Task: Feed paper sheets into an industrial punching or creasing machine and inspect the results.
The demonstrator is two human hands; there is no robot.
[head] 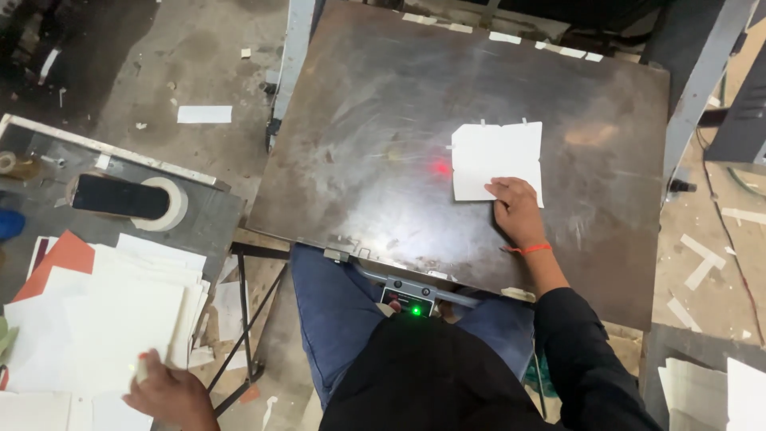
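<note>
Right grip (515, 209) flat on white sheet (496, 160)

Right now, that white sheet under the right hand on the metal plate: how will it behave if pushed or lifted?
The white sheet looks thin and lies flat, so it is probably light and floppy when lifted. The metal plate looks smooth and shiny, so it would likely slide easily. The right hand presses only its lower edge; it may pivot.
</note>
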